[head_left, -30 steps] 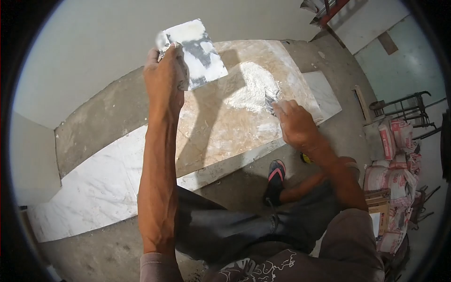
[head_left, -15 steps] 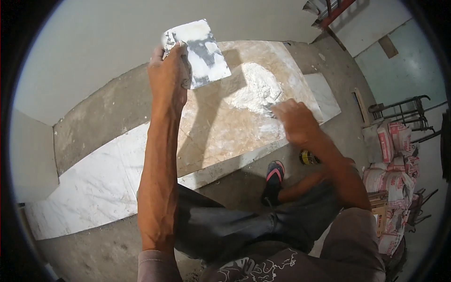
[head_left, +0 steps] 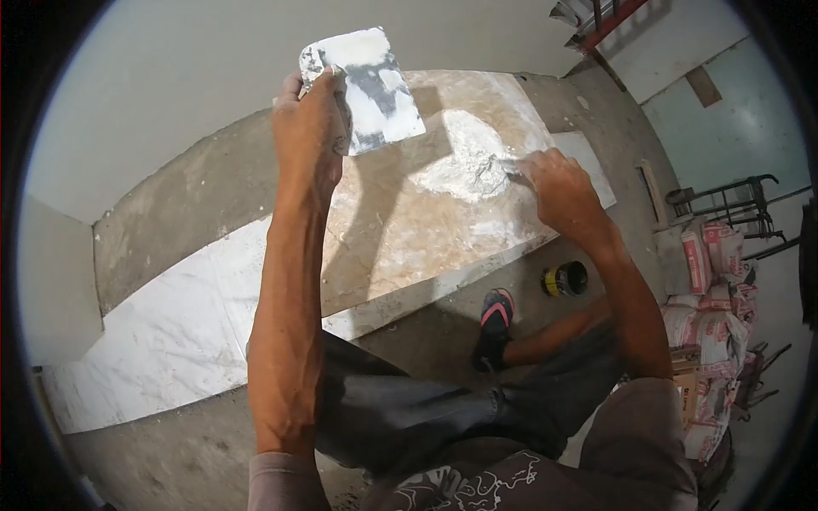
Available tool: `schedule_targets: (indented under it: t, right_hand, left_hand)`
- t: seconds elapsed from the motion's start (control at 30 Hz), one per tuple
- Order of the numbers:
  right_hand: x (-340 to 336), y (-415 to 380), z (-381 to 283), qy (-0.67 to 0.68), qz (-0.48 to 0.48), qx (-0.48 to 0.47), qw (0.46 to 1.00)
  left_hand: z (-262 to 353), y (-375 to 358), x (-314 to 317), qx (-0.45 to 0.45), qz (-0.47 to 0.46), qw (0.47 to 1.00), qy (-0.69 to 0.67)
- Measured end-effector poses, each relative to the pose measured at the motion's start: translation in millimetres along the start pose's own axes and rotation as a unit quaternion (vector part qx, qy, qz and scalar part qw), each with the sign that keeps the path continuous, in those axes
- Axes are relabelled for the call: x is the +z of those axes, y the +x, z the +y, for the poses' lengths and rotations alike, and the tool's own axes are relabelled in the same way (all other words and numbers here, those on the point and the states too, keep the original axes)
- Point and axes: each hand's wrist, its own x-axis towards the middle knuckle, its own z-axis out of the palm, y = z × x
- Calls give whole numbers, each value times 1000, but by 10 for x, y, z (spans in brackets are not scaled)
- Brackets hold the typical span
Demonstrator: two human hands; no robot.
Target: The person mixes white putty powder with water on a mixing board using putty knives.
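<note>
My left hand [head_left: 308, 119] is raised and wrapped round the left edge of a flat rectangular plate [head_left: 383, 92]. White paste smears the plate's grey face, and any handle behind it is hidden. Lower and to the right, my right hand [head_left: 562, 189] is closed on a small putty knife [head_left: 509, 165]; only a short bit of its blade shows. That blade touches the right side of a mound of white powdery paste [head_left: 464, 162]. The mound lies on a brown-stained board [head_left: 400, 247].
A white marble-patterned slab [head_left: 170, 341] lies under the board. Near my foot, a black and yellow can [head_left: 564, 278] rests on the concrete floor [head_left: 170, 223]. At the right are stacked red-and-white sacks [head_left: 711, 328] and a metal hand truck [head_left: 737, 204]. A wall [head_left: 213, 77] rises behind.
My right hand has moved right and slightly up with the putty knife, out to the mound's right side. My left hand and the plate have risen slightly. More of the can now shows.
</note>
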Motion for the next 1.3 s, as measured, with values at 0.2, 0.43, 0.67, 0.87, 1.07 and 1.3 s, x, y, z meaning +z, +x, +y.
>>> schedule_targets:
  t: [0.2, 0.43, 0.67, 0.87, 1.07, 1.3]
  right_hand:
    - [337, 41, 53, -7, -19, -68, 997]
    - [297, 290, 207, -35, -70, 9, 997]
    - [-9, 415, 297, 26, -135, 20, 990]
    - [503, 380, 347, -32, -46, -76, 995]
    - [-54, 584, 289, -49, -86, -46, 994]
    - [-229, 567, 25, -1, -66, -60, 996]
  left_hand:
    - [33, -2, -9, -4, -10, 1000, -16]
    - [81, -38, 12, -1, -11, 1000, -19]
    - [94, 13, -14, 16, -15, 999, -38]
    - [143, -7, 31, 15, -2, 998, -69]
    - [154, -10, -6, 20, 0, 999, -45]
    - [193, -46, -2, 20, -17, 998, -54]
